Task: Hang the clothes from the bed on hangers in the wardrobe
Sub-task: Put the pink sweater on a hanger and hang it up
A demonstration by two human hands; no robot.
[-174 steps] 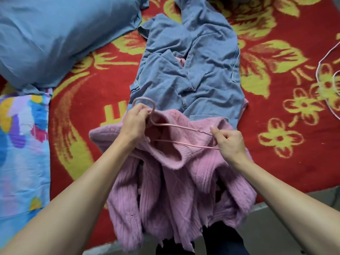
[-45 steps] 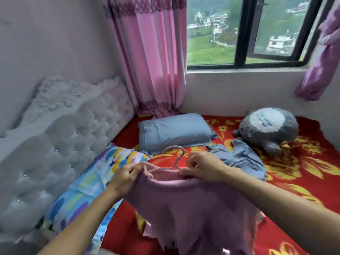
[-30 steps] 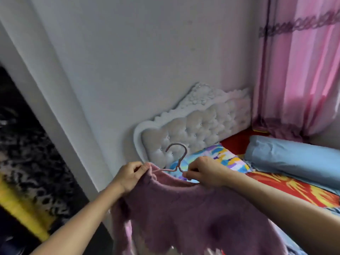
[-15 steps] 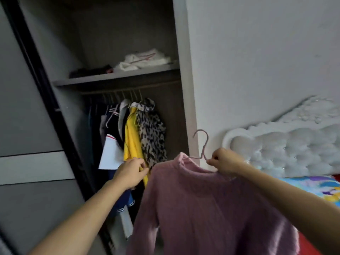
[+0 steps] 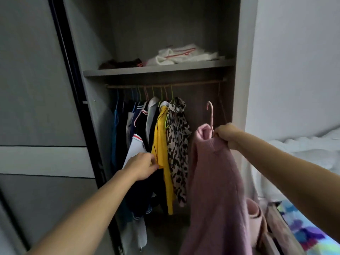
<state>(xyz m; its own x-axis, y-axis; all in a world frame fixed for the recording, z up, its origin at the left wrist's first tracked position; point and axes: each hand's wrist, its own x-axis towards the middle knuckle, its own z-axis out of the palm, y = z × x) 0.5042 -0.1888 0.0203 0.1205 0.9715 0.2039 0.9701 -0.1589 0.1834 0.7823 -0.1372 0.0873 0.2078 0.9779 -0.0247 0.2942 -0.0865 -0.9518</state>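
Note:
A pink knitted sweater (image 5: pixel 215 181) hangs on a pink hanger (image 5: pixel 210 115) in front of the open wardrobe. My right hand (image 5: pixel 226 135) grips the hanger just under its hook, at the sweater's collar. The hook stands upright, below the wardrobe rail (image 5: pixel 165 85) and to the right of the hung clothes. My left hand (image 5: pixel 142 167) reaches toward the hung clothes, its fingertips at the edge of a yellow garment (image 5: pixel 161 144); whether it pinches the cloth is unclear.
Several garments hang on the rail, among them a leopard-print top (image 5: pixel 177 137) and dark clothes at the left. Folded white cloth (image 5: pixel 184 55) lies on the shelf above. A sliding door (image 5: pixel 36 126) stands at the left. The white headboard (image 5: pixel 303 150) is at the right.
I have stepped closer to the wardrobe. My left hand has let go of the sweater and moved to the hung clothes. My right hand has carried the hanger toward the wardrobe's right side.

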